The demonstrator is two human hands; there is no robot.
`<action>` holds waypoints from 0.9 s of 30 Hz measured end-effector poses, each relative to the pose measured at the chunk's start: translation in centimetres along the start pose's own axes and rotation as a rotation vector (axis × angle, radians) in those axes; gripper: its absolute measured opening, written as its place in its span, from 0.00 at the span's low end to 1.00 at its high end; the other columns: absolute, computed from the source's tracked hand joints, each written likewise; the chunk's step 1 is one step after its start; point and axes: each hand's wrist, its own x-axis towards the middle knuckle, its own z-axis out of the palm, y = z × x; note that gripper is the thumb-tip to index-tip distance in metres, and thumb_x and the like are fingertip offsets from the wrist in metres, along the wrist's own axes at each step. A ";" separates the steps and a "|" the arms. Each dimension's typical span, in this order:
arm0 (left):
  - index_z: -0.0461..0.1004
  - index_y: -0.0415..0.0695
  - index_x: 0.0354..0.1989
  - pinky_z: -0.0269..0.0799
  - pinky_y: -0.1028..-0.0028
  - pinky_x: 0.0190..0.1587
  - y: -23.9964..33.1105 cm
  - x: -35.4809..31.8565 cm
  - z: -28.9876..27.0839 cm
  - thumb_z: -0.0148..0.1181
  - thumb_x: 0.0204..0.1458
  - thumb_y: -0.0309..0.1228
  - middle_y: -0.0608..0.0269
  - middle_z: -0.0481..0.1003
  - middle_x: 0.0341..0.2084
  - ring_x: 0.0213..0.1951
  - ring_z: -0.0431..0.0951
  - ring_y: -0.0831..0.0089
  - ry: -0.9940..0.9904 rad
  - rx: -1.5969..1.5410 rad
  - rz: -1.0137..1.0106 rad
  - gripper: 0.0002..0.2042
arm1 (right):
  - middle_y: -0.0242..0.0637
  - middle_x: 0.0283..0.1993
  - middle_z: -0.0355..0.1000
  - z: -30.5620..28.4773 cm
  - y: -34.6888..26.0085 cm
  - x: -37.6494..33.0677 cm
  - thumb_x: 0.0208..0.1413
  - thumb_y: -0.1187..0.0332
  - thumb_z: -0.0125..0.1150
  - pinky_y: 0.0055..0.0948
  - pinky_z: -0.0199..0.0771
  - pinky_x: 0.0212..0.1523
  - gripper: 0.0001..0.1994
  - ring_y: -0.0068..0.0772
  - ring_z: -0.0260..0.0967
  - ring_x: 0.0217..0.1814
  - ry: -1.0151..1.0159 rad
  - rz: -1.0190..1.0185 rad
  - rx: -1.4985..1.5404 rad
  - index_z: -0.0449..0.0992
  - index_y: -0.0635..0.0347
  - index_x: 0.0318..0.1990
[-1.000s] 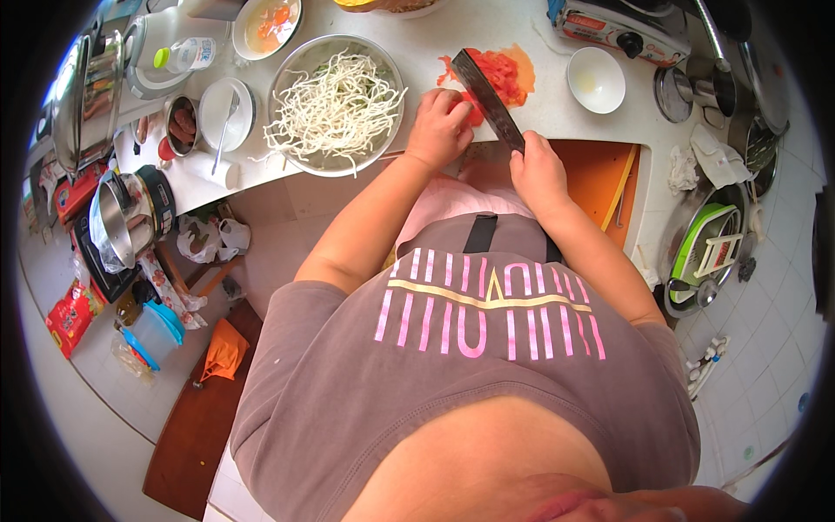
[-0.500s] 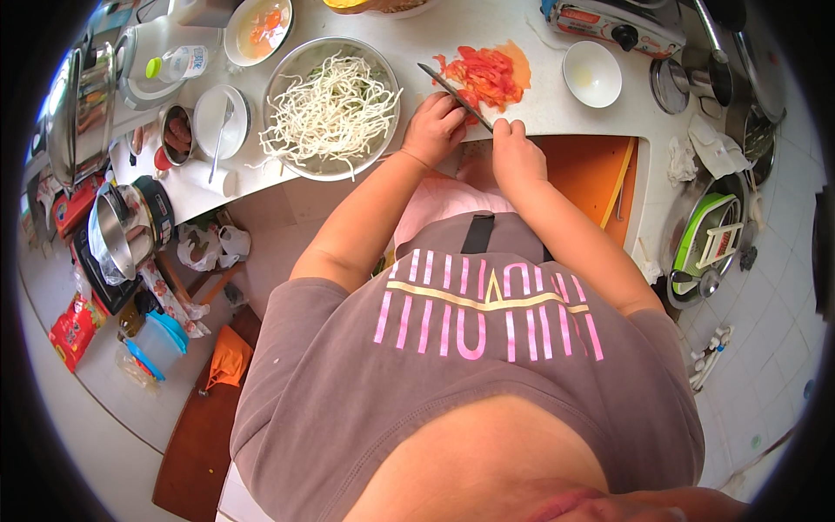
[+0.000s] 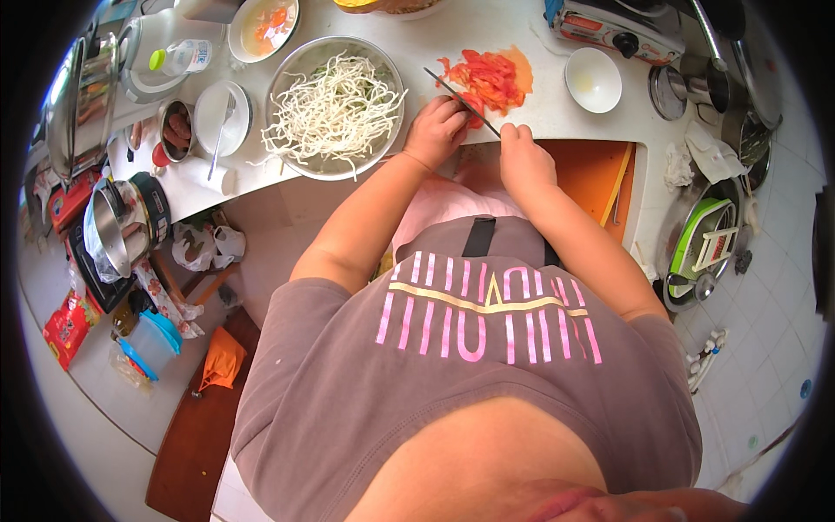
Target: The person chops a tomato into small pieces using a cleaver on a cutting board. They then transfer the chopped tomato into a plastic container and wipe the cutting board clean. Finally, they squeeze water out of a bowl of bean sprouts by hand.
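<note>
A kitchen knife (image 3: 455, 92) lies slantwise across the near side of a heap of cut tomato (image 3: 484, 76) on the white counter. At the counter's front edge my right hand (image 3: 527, 159) is closed round the near end of the knife, hiding its handle. My left hand (image 3: 437, 130) is closed just left of the blade, fingers curled down. Whatever lies under those fingers is hidden; a bit of red tomato shows beside them. To the left of my left hand stands a metal bowl (image 3: 393, 139) heaped with white noodles (image 3: 335, 113), some greens beneath.
A white bowl (image 3: 593, 80) stands to the right, with a portable gas stove (image 3: 617, 30) behind it. Far left are a bowl of orange pieces in liquid (image 3: 265, 28), a small bowl with a spoon (image 3: 223, 117) and a bottle (image 3: 184, 57). An orange-lined opening (image 3: 583, 178) lies below the counter edge.
My right hand has shifted slightly right and toward me with the knife, whose blade now shows more edge-on. My left hand stays closed beside the blade, nearly in place.
</note>
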 end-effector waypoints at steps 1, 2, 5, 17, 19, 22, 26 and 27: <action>0.75 0.47 0.32 0.75 0.65 0.41 0.0 0.1 0.0 0.64 0.35 0.24 0.65 0.75 0.37 0.41 0.75 0.61 0.007 0.002 0.004 0.13 | 0.49 0.44 0.66 0.5 0.3 0.5 0.56 0.74 0.48 0.47 0.76 0.37 0.09 0.56 0.74 0.38 0.022 -0.006 0.014 0.62 0.61 0.44; 0.75 0.47 0.32 0.75 0.65 0.41 0.0 0.3 -0.1 0.64 0.35 0.24 0.65 0.75 0.37 0.41 0.75 0.62 0.013 0.006 0.011 0.12 | 0.49 0.44 0.66 1.0 0.4 1.2 0.56 0.73 0.48 0.47 0.76 0.37 0.10 0.56 0.74 0.38 0.047 -0.013 0.030 0.62 0.62 0.45; 0.75 0.47 0.32 0.75 0.65 0.41 0.2 0.4 -0.2 0.64 0.35 0.24 0.65 0.75 0.37 0.41 0.75 0.62 0.006 -0.003 0.021 0.12 | 0.50 0.45 0.67 1.2 1.2 1.8 0.56 0.73 0.49 0.47 0.76 0.37 0.10 0.56 0.74 0.38 0.101 -0.067 0.086 0.62 0.62 0.46; 0.74 0.46 0.31 0.75 0.66 0.42 -0.2 0.1 0.1 0.64 0.36 0.24 0.64 0.75 0.37 0.41 0.74 0.62 0.029 0.003 0.026 0.11 | 0.50 0.46 0.68 1.7 0.8 2.1 0.58 0.70 0.49 0.49 0.75 0.39 0.11 0.57 0.73 0.39 0.113 -0.029 0.143 0.64 0.61 0.47; 0.75 0.46 0.32 0.74 0.66 0.40 -0.4 -0.2 0.2 0.65 0.36 0.23 0.64 0.75 0.37 0.40 0.74 0.62 0.037 -0.011 0.054 0.12 | 0.50 0.45 0.69 2.0 1.3 1.9 0.58 0.70 0.49 0.49 0.75 0.40 0.11 0.57 0.73 0.40 0.142 -0.054 0.192 0.64 0.61 0.47; 0.75 0.46 0.32 0.74 0.66 0.40 -0.6 -0.1 0.2 0.65 0.36 0.23 0.65 0.75 0.36 0.39 0.74 0.62 0.061 -0.003 0.044 0.12 | 0.51 0.45 0.69 0.2 0.8 1.1 0.57 0.70 0.50 0.49 0.75 0.40 0.11 0.57 0.73 0.40 0.085 -0.049 0.188 0.64 0.61 0.47; 0.74 0.47 0.31 0.75 0.67 0.41 -0.5 -0.4 0.4 0.65 0.37 0.25 0.65 0.75 0.38 0.41 0.74 0.63 0.042 0.004 0.037 0.10 | 0.50 0.46 0.69 0.5 0.0 1.1 0.56 0.71 0.52 0.48 0.75 0.40 0.12 0.57 0.73 0.41 0.031 0.015 0.137 0.64 0.62 0.47; 0.74 0.46 0.31 0.75 0.66 0.41 -0.4 -0.3 0.4 0.65 0.37 0.24 0.65 0.75 0.37 0.41 0.74 0.62 0.043 -0.003 0.038 0.11 | 0.50 0.46 0.69 1.0 0.0 1.4 0.56 0.71 0.53 0.48 0.75 0.40 0.12 0.57 0.73 0.41 0.032 0.034 0.136 0.64 0.62 0.47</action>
